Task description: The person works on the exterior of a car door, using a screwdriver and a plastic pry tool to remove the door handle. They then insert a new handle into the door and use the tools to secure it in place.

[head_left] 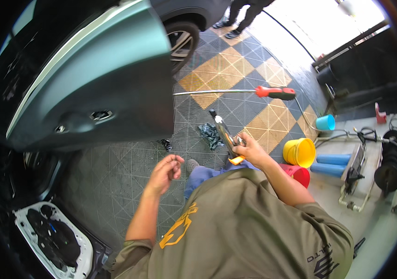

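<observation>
My right hand (250,151) is closed around a long, narrow dark tool with an orange end (226,135); its exact kind is unclear. The tool slants up and left from my fist, over the floor. Lower left, my left hand (165,173) is raised with its fingers curled in, and nothing shows in them. It is below the edge of a teal and dark grey car door (133,97). Past that edge runs a long metal rod with a red and black screwdriver-style handle (275,92); its far end is hidden by the door.
A crumpled dark plastic sheet (211,136) lies on the tiled floor (226,69). To the right stand a yellow bucket (299,152), a red bucket (296,175), a blue bucket (325,122) and blue cylinders (331,165). A person's legs (242,18) are beside a car wheel (180,44).
</observation>
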The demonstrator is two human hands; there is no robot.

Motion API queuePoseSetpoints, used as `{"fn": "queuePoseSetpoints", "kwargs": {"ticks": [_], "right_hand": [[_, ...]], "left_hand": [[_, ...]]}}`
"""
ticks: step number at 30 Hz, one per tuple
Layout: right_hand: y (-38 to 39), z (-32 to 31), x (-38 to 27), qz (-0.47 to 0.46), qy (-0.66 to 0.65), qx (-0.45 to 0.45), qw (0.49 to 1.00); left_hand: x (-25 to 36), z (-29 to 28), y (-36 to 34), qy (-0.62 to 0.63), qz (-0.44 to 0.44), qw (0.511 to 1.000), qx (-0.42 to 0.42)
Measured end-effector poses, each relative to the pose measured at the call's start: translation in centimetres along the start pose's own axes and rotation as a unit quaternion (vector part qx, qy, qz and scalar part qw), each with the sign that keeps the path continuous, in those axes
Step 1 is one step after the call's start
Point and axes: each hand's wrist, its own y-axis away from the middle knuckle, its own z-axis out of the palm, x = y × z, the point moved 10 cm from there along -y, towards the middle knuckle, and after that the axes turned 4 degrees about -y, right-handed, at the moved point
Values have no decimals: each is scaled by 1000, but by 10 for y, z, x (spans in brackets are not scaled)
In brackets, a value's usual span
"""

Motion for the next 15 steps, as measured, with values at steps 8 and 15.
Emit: {"fn": "queuePoseSetpoints", "kwargs": {"ticks": [8,15], "right_hand": [[-50,-49,-11,14,-143,-86,986],[-134,-168,-2,-50,-143,-169,974]], "left_hand": [[-62,133,-163,122,44,991,28],[-77,211,-291,120,44,992,-21]]}}
